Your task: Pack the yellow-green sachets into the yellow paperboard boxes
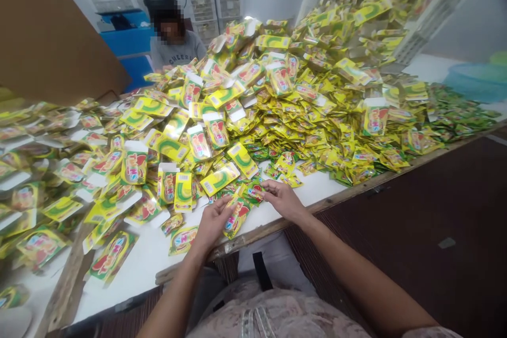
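Note:
My left hand (214,223) grips a small yellow-green printed box (238,217) near the table's front edge, its fingers closed along the box's upper left side. Just right of it, my right hand (282,199) pinches a small green sachet (254,190) with a red print, held against the top end of the box. Behind both hands, yellow printed boxes (220,178) lie on the white tabletop. A heap of small yellow sachets (309,127) rises beyond them, and a few loose sachets (287,161) lie close to my right hand.
A white plastic crate (430,16) lies tipped at the back right, sachets spilling out. Many boxes cover the left side. A wooden strip (328,202) edges the table. A light-blue basin (477,82) stands far right. Another person (176,53) sits across the heap, beside a cardboard sheet (59,37).

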The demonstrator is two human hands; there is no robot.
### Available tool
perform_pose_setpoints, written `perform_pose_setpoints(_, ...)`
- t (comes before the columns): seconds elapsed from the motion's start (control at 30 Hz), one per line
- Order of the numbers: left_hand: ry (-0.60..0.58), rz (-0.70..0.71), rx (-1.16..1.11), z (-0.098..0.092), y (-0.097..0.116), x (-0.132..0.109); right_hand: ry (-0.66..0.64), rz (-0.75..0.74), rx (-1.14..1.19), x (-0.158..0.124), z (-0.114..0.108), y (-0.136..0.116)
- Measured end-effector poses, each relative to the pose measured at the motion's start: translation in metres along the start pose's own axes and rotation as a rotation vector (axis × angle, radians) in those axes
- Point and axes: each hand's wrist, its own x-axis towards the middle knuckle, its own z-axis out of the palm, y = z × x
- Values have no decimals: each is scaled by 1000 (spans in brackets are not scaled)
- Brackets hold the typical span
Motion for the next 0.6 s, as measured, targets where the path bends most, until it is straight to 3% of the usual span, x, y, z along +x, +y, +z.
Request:
perform_pose_setpoints(0.17,-49,20,45,0,5,-4,-82,-1,-15,4,4,-3)
perform_pose_setpoints(0.33,-69,18,-50,5,7,-2,74,28,44,8,11,-7)
perform_pose_setpoints(0.43,-51,18,-71,6,9,-2,101,-37,36,9,9,-10)
perform_pose_setpoints(0.6,-27,-49,-95,1,16,-3,-107,-157,-264,17,-9,-21)
